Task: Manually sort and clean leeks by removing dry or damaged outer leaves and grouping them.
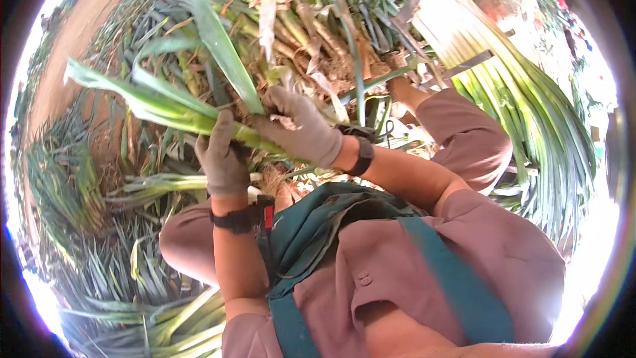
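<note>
A leek (169, 116) lies across both my gloved hands, its green leaves fanning out to the far left. My left hand (225, 159), in a grey glove, is closed around it from below, the thumb on top. My right hand (301, 126), also gloved, has its fingers bent round the leek's lower part and the base of a leaf that stands up and away. The root end is mostly hidden by the right hand. Just beyond the hands lies a heap of untrimmed leeks (291, 33) with dry brown leaves and soil.
At the right, a thick row of pale-stemmed leeks (457, 26) rests against a rack with a dark bar (472, 64). Loose leeks (165, 184) lie by my left knee. More leek piles (66, 179) cover the left side, with bare brown ground (79, 33) behind them.
</note>
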### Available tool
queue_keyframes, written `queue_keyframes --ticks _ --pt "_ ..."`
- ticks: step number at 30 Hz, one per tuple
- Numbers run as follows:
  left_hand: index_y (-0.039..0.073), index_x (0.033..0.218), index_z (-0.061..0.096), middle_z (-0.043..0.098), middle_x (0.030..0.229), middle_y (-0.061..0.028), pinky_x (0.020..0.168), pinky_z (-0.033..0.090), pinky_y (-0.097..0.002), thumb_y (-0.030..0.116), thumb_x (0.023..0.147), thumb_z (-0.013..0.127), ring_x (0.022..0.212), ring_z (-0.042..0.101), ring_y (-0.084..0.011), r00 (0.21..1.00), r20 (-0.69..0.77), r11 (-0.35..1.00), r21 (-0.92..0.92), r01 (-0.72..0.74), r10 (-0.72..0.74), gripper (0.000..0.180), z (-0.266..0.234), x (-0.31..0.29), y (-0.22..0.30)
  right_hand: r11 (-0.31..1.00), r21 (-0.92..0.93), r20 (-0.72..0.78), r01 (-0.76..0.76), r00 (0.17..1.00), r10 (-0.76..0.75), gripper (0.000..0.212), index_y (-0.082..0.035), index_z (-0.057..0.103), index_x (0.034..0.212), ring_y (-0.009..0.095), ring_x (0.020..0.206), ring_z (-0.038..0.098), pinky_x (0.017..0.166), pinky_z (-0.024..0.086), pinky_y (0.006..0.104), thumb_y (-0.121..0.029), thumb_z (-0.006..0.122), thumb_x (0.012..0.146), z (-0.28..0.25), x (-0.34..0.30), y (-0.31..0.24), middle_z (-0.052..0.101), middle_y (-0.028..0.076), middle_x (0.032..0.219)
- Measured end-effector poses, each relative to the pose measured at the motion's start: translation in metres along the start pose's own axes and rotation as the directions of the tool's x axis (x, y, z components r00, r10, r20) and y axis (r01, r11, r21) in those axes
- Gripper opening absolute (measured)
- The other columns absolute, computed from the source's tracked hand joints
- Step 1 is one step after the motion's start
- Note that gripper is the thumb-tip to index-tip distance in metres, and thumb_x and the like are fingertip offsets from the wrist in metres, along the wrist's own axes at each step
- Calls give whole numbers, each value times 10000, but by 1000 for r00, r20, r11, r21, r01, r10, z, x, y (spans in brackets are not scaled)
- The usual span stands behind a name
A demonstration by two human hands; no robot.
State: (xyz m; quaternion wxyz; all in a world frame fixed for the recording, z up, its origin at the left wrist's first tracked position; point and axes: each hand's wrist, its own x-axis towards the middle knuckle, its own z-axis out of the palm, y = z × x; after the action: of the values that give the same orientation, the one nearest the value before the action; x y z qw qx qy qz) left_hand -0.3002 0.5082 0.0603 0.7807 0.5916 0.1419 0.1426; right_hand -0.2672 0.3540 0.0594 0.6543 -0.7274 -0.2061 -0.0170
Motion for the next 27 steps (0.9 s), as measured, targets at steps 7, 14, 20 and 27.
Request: queue_keyframes --ticks 7,14,20,27 --pt "43 922 652 581 798 -13 580 464 -257 262 899 707 663 550 -105 967 -244 981 -194 27 -75 227 -37 21 13 982 -190 2 1 1000 0 298 0 560 915 281 704 628 643 491 369 -186 757 792 -50 -30 26 615 171 759" --pt "48 1016 635 607 839 -31 543 472 -258 352 938 627 680 585 -136 995 -95 987 -160 -25 10 314 -47 10 26 744 -668 187 31 974 128 426 -21 628 1177 296 899 667 779 540 346 -143 757 789 -125 -30 8 655 148 1075" --pt "12 1115 592 620 935 -60 572 510 -254 226 904 675 765 626 -147 993 91 994 -91 -61 70 311 -18 1 34 902 -276 348 331 909 -227 426 -37 652 1121 174 825 646 729 525 290 -130 827 744 -48 26 -34 661 90 976" --pt "-13 1107 584 632 868 -65 537 508 -233 202 891 699 688 640 -147 979 153 985 -133 -113 133 326 -19 -4 29 904 -284 499 320 854 -145 314 -38 651 896 224 693 603 631 478 329 -129 856 677 -31 47 -33 627 77 773"
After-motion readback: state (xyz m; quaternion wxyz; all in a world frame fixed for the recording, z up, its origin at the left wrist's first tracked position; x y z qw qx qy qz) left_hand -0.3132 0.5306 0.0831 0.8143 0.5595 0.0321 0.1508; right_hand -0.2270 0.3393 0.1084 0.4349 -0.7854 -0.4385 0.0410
